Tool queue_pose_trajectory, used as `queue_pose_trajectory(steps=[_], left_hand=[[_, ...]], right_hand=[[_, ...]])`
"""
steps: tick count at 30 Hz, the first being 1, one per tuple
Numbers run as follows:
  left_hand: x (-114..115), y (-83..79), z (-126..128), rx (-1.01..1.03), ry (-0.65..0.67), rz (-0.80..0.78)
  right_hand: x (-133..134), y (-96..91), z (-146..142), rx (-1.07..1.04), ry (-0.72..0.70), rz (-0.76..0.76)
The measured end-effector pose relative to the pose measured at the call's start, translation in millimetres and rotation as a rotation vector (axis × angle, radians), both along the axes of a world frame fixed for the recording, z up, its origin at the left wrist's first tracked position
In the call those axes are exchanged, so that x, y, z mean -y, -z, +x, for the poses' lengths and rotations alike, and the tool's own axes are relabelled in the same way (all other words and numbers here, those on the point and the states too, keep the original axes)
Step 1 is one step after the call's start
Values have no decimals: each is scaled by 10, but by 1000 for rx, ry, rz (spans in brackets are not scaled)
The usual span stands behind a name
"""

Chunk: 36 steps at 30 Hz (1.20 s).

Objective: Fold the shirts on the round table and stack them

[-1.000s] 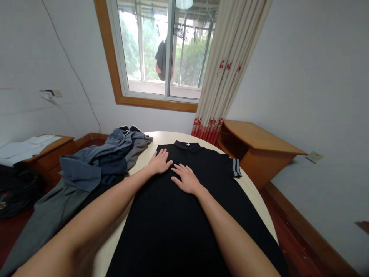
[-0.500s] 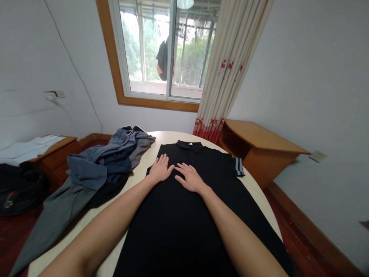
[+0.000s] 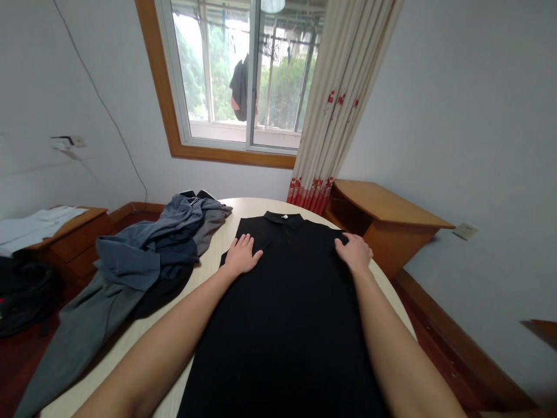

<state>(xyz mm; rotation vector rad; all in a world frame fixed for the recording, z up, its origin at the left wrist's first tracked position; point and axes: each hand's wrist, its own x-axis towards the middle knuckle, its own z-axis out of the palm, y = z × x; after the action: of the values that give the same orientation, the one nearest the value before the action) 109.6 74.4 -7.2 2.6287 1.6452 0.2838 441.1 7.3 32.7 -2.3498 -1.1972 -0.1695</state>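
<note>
Shirt: a black polo shirt (image 3: 287,325) lies flat and face up on the round pale surface (image 3: 208,264). It fills the middle and lower middle of the frame, with its collar (image 3: 285,217) at the far end.
Left hand: the left hand (image 3: 241,255) rests palm down on the shirt's shoulder edge, left of centre. Its grip is apart, with the fingers spread and flat on the cloth.
Right hand: the right hand (image 3: 354,252) sits on the shirt's other shoulder, right of centre, covering the sleeve. Its fingers curl down over the cloth, and whether the grip pinches it cannot be told.
Shirt to hands: the collar lies between the two hands and a little beyond them. The shirt's body runs back under both forearms.
Nearby: a heap of grey and blue clothes (image 3: 152,249) lies on the left side of the surface, just beside the left hand.
Room: window (image 3: 239,75) at upper middle, curtain (image 3: 343,104) to its right, and a wooden cabinet (image 3: 383,212) at right.
</note>
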Motion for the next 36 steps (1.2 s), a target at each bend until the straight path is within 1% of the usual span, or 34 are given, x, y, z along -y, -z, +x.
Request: queue_pose_trajectory(steps=[1,3,6,10,13,16,19,21,23,27,30,33,36], left_hand=[[2,-2,3,10,-2,-2],[8,-14,2,43,-10,-24],[18,-46,-16,89,-11,-68],[29,-83,-37,94,-3,-87],[39,-97,-43,94,0,-90],[53,-109,-51,98,6,-93],[62,-119,-60,99,8,-100],[63,-120,-65,96,7,-100],[60,-114,-69,96,5,-95],[43,-89,-78,121,10,-81],[29,-75,-87,160,13,-95],[24,-73,-91,186,10,-103],[26,-70,-84,187,10,-106]], right_hand=[[34,25,139,-21,83,-61],[90,96,324,-79,176,-162],[123,188,419,-133,212,-227],[94,241,431,-90,200,-219],[48,296,468,-77,172,-151],[-14,379,543,-151,100,-19],[-79,431,610,-263,31,192],[-111,422,617,-310,10,316],[-125,382,587,-338,-24,381],[-107,276,474,-389,-91,399],[-82,232,405,-466,-140,410],[-64,223,363,-522,-290,397],[-52,234,329,-497,-452,307]])
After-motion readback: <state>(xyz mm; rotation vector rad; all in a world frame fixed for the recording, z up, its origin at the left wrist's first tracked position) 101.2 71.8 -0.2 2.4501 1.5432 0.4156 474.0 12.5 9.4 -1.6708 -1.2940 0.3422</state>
